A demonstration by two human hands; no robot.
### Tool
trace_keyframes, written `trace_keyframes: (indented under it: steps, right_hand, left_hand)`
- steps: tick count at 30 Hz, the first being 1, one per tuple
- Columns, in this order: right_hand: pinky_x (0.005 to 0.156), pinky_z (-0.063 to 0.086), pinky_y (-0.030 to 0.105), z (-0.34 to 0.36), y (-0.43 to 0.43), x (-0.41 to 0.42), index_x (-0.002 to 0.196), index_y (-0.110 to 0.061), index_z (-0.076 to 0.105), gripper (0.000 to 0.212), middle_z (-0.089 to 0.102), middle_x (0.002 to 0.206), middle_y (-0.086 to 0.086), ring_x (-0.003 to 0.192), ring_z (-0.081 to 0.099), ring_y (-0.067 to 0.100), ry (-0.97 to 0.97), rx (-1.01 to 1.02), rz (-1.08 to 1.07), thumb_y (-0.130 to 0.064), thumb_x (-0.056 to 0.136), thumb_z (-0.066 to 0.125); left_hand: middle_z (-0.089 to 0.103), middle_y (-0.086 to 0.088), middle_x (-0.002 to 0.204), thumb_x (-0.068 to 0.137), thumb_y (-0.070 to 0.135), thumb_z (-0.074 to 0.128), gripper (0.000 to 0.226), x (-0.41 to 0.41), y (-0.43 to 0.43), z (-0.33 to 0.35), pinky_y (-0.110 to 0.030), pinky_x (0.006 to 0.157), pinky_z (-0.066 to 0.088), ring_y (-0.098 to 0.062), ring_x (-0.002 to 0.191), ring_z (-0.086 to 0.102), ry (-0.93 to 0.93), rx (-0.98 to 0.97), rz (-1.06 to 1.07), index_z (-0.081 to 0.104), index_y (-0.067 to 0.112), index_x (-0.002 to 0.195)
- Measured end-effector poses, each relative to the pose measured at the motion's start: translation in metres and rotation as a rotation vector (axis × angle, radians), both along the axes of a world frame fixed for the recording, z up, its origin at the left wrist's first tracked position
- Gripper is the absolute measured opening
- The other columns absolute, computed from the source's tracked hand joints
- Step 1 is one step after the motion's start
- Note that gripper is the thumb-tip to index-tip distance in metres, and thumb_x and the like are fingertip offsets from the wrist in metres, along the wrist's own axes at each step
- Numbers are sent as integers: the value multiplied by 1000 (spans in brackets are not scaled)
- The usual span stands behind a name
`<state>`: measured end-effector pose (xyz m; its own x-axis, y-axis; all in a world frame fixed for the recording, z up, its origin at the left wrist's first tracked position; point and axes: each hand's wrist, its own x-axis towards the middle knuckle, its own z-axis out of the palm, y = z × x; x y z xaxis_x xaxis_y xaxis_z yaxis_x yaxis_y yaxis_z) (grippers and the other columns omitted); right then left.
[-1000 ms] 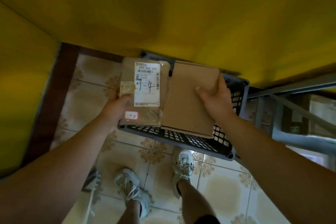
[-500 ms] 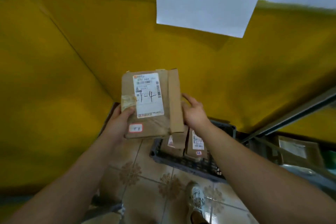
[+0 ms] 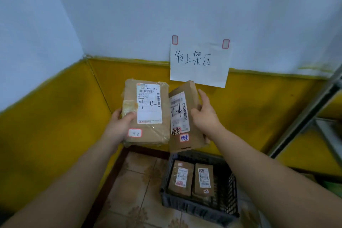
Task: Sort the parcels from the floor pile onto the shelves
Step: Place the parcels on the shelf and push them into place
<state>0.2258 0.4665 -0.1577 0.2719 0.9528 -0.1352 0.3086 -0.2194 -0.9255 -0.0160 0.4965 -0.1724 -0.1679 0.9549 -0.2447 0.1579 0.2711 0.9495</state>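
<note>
Both parcels are held in the air in front of the yellow-and-white wall, above the crate. The left hand (image 3: pixel 120 126) grips the larger brown parcel (image 3: pixel 148 109) at its lower left edge, with the thumb pressed on a yellowed tape patch on the front and the fingers hidden behind. This parcel's long axis runs up and down and its label faces the camera the right way up. The label shows printed "843 X64 056" and handwritten "7-4", and writing on a red-bordered sticker below it is too small to read. The right hand (image 3: pixel 205 116) clasps the narrower cardboard parcel (image 3: pixel 182 114) along its right side, fingers curled round the edge. That parcel also stands lengthwise but leans its top to the right, with its face turned partly leftward, so the handwriting on its label is hard to make out. It just touches or overlaps the first parcel's right edge. A paper sign (image 3: pixel 199 65) on the wall reads "待上架区". Down in the dark plastic crate (image 3: pixel 194 207) two more parcels lie label-up; one (image 3: pixel 181 177) appears marked "7-5", while the other's (image 3: pixel 203 179) mark is unclear. A metal shelf frame (image 3: pixel 305 116) is cut off at the right.
</note>
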Motion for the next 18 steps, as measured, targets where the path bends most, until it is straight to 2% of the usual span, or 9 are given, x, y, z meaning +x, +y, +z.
trace_keyframes:
  steps: [2,4,6,10,14,18]
  right_hand:
    - [57,47,15,12,-5,11,152,-39,25,61,59,108,-9,82,56,2,-5,140,-54,-10,101,42]
    - [60,47,10,27,-7,24,151,-37,30,58,56,110,-11,89,58,3,40,227,-97,-8,101,39]
    - [62,48,14,39,-3,38,150,-37,31,53,59,116,-6,96,60,9,100,262,-129,-13,103,40]
    - [48,45,9,66,1,66,145,-38,39,47,61,105,-3,83,64,6,200,317,-153,-24,102,49]
    - [54,51,18,86,1,85,144,-41,39,54,61,115,5,87,68,13,236,359,-92,-27,96,62]
    - [55,53,20,95,1,95,145,-43,37,58,61,117,5,88,70,15,255,404,-64,-26,96,63]
  left_hand:
    - [67,-6,114,90,32,63,51,-2,-1,16,-33,62,53,-24,83,69,13,28,21,43,25,137]
    - [67,-8,113,90,32,64,53,-1,-1,30,-34,62,52,-24,82,69,3,61,37,41,23,137]
    - [68,-9,112,90,32,65,54,3,-3,42,-36,65,53,-25,82,69,-38,76,41,41,20,138]
    - [70,-8,102,94,25,60,41,20,-10,64,-36,65,53,-26,80,70,-154,122,56,47,19,132]
    - [75,-4,93,97,23,55,25,34,-18,84,-36,63,54,-22,73,72,-248,180,56,53,21,122]
    - [76,-3,93,98,24,52,21,44,-30,97,-34,61,56,-21,77,73,-294,255,41,54,24,119]
